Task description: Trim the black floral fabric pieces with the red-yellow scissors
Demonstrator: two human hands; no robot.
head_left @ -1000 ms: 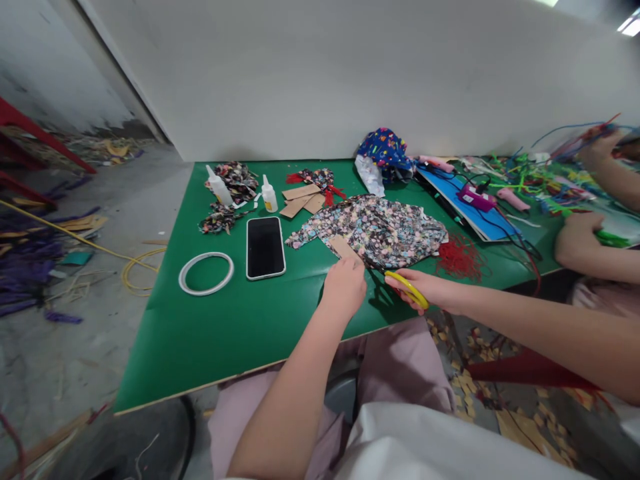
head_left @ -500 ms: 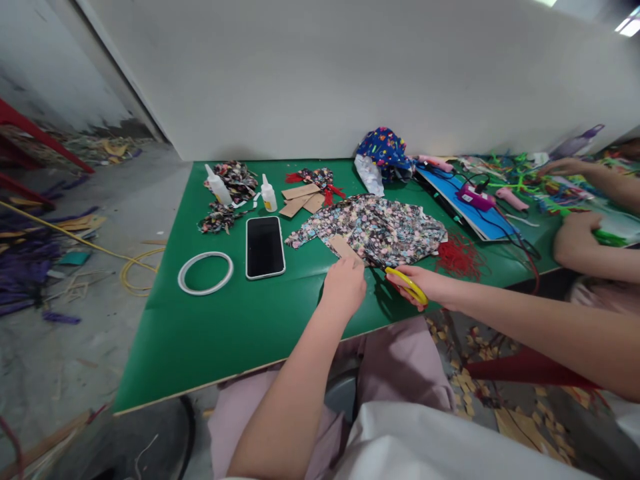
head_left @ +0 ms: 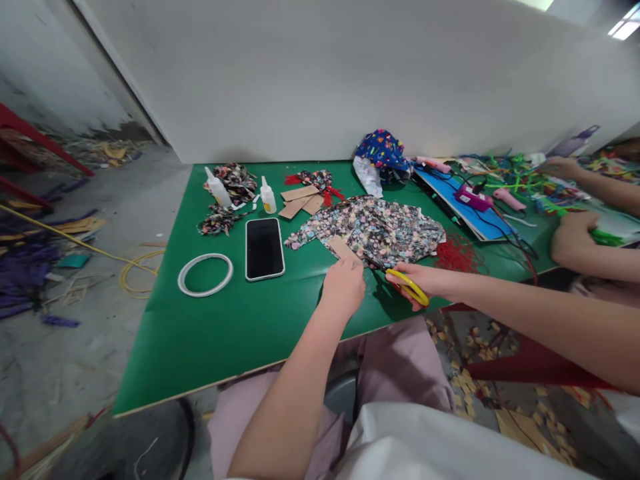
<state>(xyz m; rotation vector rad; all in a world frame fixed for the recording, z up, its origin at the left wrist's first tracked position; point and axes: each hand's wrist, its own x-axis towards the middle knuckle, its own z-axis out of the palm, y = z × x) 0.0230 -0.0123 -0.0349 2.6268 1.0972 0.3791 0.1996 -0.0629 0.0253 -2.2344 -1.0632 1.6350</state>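
A floral cloth (head_left: pixel 380 227) lies spread on the green table, with a tan cardboard piece (head_left: pixel 342 248) over its near edge. My left hand (head_left: pixel 344 287) is closed, its fingers pressing the near end of that cardboard against the cloth. In my right hand (head_left: pixel 417 280) is a pair of scissors (head_left: pixel 409 287) with yellow handles. Their dark blades point left at the cloth's near edge, close to my left fingertips. Whether the blades are parted is too small to tell. More cardboard pieces (head_left: pixel 301 201) sit behind, near a floral bundle with red strings (head_left: pixel 316 179).
To the left are a phone (head_left: pixel 265 248), a white tape ring (head_left: pixel 205 275), two glue bottles (head_left: pixel 268 195) and floral scraps (head_left: pixel 235 181). Red strings (head_left: pixel 456 253), a blue folder (head_left: pixel 470 207) and a blue patterned cap (head_left: pixel 383 152) lie rightward. A co-worker's hands (head_left: pixel 575 233) are at far right.
My hands, the scissors and the cardboard stay almost in place. The view shifts very slightly. The co-worker's far hand moves a little.
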